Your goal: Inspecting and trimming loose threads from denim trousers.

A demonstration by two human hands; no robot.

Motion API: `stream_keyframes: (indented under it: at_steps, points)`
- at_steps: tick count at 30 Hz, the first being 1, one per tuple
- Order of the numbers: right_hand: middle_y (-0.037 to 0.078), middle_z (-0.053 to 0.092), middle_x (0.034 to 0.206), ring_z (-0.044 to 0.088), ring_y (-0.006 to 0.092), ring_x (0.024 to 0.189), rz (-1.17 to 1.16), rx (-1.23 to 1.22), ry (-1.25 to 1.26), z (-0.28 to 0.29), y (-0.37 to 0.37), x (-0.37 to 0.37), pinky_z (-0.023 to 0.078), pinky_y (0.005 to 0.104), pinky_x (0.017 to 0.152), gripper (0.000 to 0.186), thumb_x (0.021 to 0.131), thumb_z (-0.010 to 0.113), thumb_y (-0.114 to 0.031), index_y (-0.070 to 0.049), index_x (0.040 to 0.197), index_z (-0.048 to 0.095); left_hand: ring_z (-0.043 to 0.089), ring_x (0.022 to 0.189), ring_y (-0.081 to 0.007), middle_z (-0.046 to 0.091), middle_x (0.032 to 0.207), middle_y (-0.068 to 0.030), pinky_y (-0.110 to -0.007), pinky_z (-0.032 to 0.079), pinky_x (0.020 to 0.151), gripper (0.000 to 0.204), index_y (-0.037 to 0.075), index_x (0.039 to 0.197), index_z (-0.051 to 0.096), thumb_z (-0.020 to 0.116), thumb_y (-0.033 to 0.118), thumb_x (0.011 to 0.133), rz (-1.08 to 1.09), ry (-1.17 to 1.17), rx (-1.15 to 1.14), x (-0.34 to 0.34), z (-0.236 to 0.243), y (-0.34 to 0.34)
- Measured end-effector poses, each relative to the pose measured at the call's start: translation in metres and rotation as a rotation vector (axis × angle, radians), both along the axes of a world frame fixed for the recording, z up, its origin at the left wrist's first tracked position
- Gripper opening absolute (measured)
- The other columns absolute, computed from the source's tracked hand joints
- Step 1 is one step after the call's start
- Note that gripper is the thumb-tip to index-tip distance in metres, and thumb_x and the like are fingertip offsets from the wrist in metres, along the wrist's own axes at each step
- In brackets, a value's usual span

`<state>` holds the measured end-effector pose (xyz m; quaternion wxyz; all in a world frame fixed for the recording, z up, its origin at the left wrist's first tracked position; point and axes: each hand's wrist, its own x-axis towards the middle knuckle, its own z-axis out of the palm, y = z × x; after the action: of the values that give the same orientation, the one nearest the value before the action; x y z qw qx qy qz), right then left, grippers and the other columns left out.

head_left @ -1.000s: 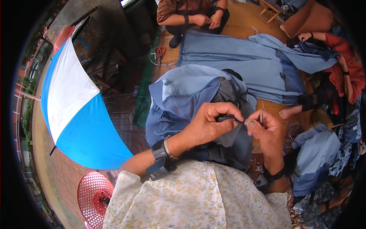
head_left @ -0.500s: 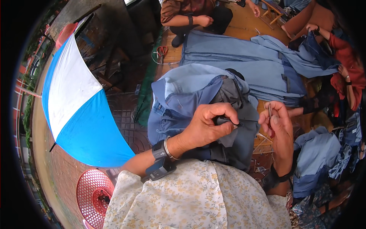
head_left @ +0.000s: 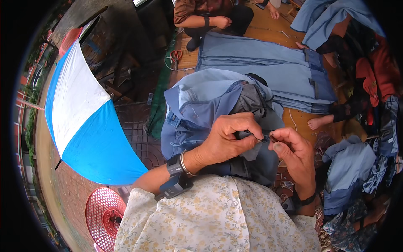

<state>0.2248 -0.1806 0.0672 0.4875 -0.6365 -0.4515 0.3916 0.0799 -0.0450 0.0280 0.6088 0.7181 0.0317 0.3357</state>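
Light blue denim garments with dark grey cloth (head_left: 218, 88) lie bunched before me. My left hand (head_left: 231, 138) is closed in a pinch on an edge of the dark grey cloth. Just to its right, fingertips almost meeting it, my right hand (head_left: 294, 153) pinches a small slim tool, mostly hidden by the fingers; whether it touches the cloth I cannot make out.
Flat denim pieces (head_left: 260, 61) are stacked on a wooden board (head_left: 294, 126), near red-handled scissors (head_left: 176, 55). A crouching person (head_left: 218, 21) and another in red (head_left: 382, 71) are beyond. A blue-white umbrella (head_left: 84, 113), red fan (head_left: 103, 214) and denim pile (head_left: 348, 176) flank me.
My right hand moved out to the right showing the tool, then came back beside my left hand. A denim piece from the stack has been raised toward the upper right near the person in red.
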Motion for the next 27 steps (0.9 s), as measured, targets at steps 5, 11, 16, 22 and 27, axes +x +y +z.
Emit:
stream_keyframes:
  at_steps: [5, 11, 16, 22, 27]
  points:
    - [0.004, 0.060, 0.078, 0.055, 0.0080, 0.072, 0.038, -0.012, -0.076, -0.001, 0.001, 0.001, 0.044, 0.0218, 0.064, 0.017, 0.085, 0.059, -0.012, 0.001, 0.095, 0.056, 0.055, 0.069, -0.0120, 0.057, 0.074, -0.0036, -0.023, 0.043, 0.062, 0.015, 0.003, 0.079, 0.059, 0.059, -0.009, 0.070, 0.012, 0.013, 0.010, -0.001, -0.001, -0.001]
    - [0.001, 0.056, 0.072, 0.046, 0.0041, 0.061, -0.163, 0.151, 0.152, -0.009, 0.004, 0.003, 0.037, 0.0175, 0.055, 0.018, 0.085, 0.058, -0.013, 0.000, 0.097, 0.056, 0.055, 0.069, -0.0120, 0.057, 0.075, -0.0030, -0.023, 0.043, 0.063, 0.015, 0.003, 0.078, 0.056, 0.061, -0.008, 0.069, 0.030, 0.040, -0.010, 0.000, 0.001, -0.003]
    - [-0.001, 0.053, 0.069, 0.042, 0.0026, 0.058, -0.045, 0.266, 0.013, -0.016, 0.015, -0.004, 0.032, 0.0161, 0.051, 0.013, 0.081, 0.064, -0.010, 0.000, 0.087, 0.059, 0.054, 0.069, -0.0112, 0.056, 0.075, -0.0022, -0.023, 0.043, 0.065, 0.016, 0.003, 0.077, 0.053, 0.063, -0.006, 0.068, 0.044, 0.048, 0.057, 0.000, 0.000, -0.004]
    - [-0.001, 0.050, 0.066, 0.040, 0.0041, 0.054, -0.181, 0.311, -0.013, -0.022, 0.016, -0.004, 0.030, 0.0175, 0.049, 0.010, 0.080, 0.062, -0.006, 0.000, 0.074, 0.056, 0.051, 0.070, -0.0066, 0.053, 0.072, 0.0000, -0.021, 0.040, 0.063, 0.015, 0.003, 0.077, 0.052, 0.063, -0.006, 0.072, -0.024, 0.063, -0.060, 0.002, 0.005, -0.004]
    - [0.001, 0.045, 0.062, 0.033, 0.0046, 0.052, -0.469, 0.477, 0.291, -0.014, -0.005, 0.027, 0.026, 0.0196, 0.047, 0.015, 0.086, 0.055, -0.010, -0.002, 0.075, 0.050, 0.052, 0.077, -0.0030, 0.060, 0.083, 0.0024, -0.020, 0.043, 0.069, 0.012, 0.001, 0.081, 0.057, 0.067, -0.003, 0.074, -0.056, 0.076, -0.453, 0.000, -0.001, -0.001]
